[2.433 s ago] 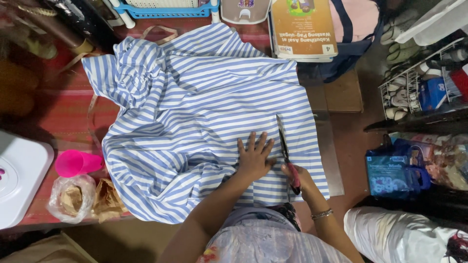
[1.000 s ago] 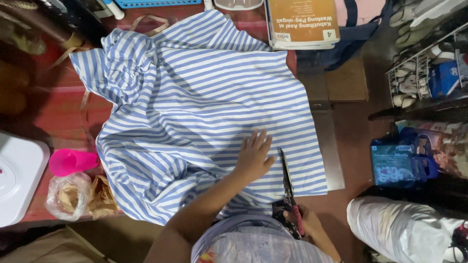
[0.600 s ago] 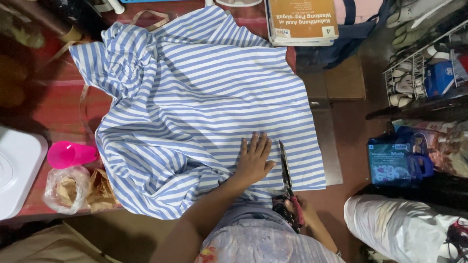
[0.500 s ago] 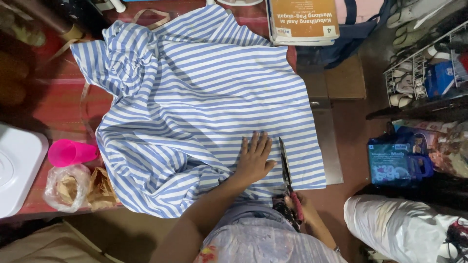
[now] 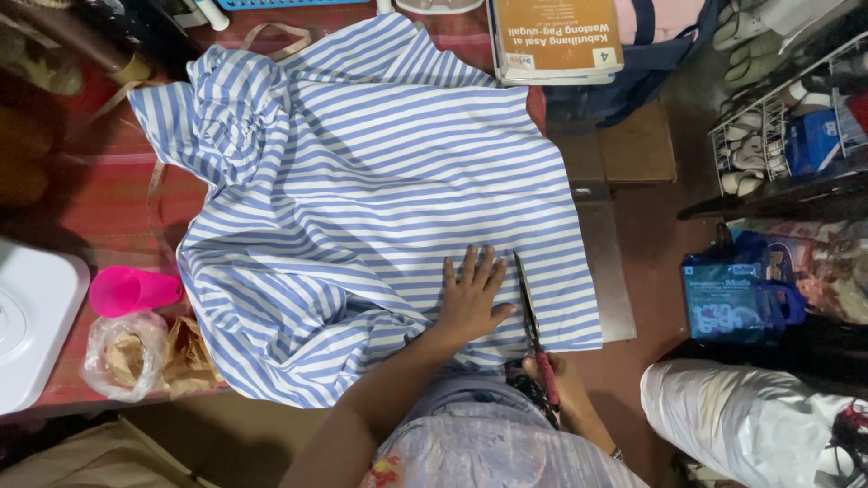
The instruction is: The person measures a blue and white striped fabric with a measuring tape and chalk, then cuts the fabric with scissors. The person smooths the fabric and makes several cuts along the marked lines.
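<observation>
1. The left hand (image 5: 472, 303) is pressed flat, palm down, on the blue and white striped cloth (image 5: 362, 199). The fingers are spread and pointing away from the person, the thumb sticks out to the right, and nothing is gripped in it.
2. The right hand (image 5: 565, 398) is wrapped around the red handles of a pair of scissors (image 5: 533, 334), low down near the person's body. The hand is closed on them, though part of it is hidden by the handles and the person's patterned top.
3. The scissor blades run up and away from the person, just to the right of the left hand. They lie on the cloth close to its right edge, with the tip beside the left fingertips. The blades look nearly together, but whether a sliver of gap remains is too fine to tell.
4. The cloth is spread over a red table (image 5: 99, 208) and covers most of it. It is bunched up at the far left corner and hangs a little over the near edge.
5. Left of the cloth there's a pink cup (image 5: 131, 291) on its side, with a clear plastic bag (image 5: 122, 357) of something brown just below it.
6. At the far edge, touching the top of the cloth, is an orange book (image 5: 556, 36).
7. Off to the right, on the floor, are a blue bag (image 5: 737, 298) and a wire rack (image 5: 787, 136).
</observation>
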